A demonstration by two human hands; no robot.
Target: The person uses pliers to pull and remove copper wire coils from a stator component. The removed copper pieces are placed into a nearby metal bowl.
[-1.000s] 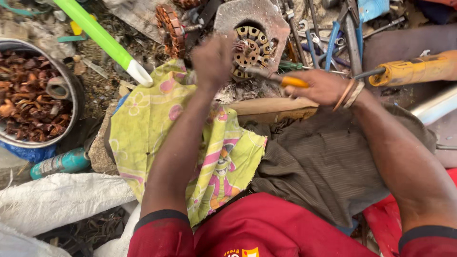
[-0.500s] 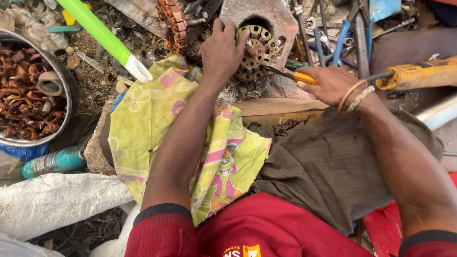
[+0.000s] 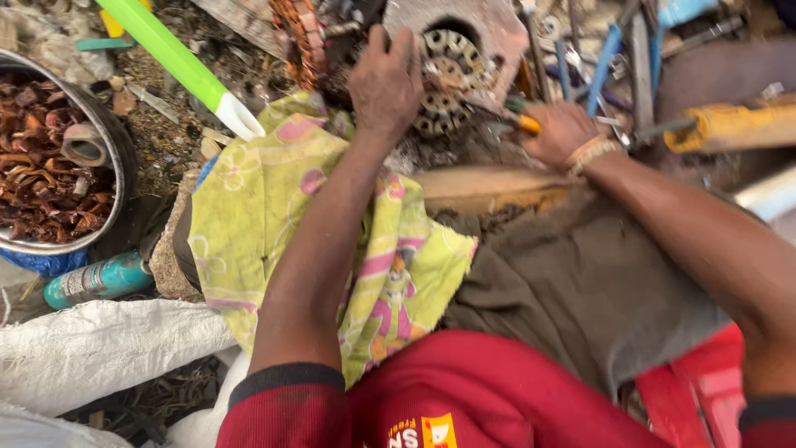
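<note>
Far left, a round metal basin (image 3: 116, 158) sits at the edge of your work patch, filled with tangled copper scrap (image 3: 41, 174). Just below it a teal spray can (image 3: 95, 280) lies on its side, beside a white woven sack (image 3: 99, 348). A bright green rod with a white tip (image 3: 178, 66) slants down from the top edge toward a yellow-green floral cloth (image 3: 249, 216), which is draped over your left knee.

Centre — your left hand (image 3: 385, 83) rests flat on the motor stator (image 3: 452, 79), fingers spread and curled over its left rim, pressing it down. The stator lies at the top centre of the patch, its slotted ring facing up, set into a rusty metal housing (image 3: 489, 29); it sits just beyond a wooden block (image 3: 485, 187).

Right of it, your right hand (image 3: 560, 133) is closed around an orange-handled tool (image 3: 526, 124) whose tip points at the stator's right rim; whether the tip touches cannot be told. Bangles circle that wrist. Further right — a yellow-handled tool (image 3: 734, 124) lies among blue-handled tools (image 3: 601, 66) near the top right corner.
</note>
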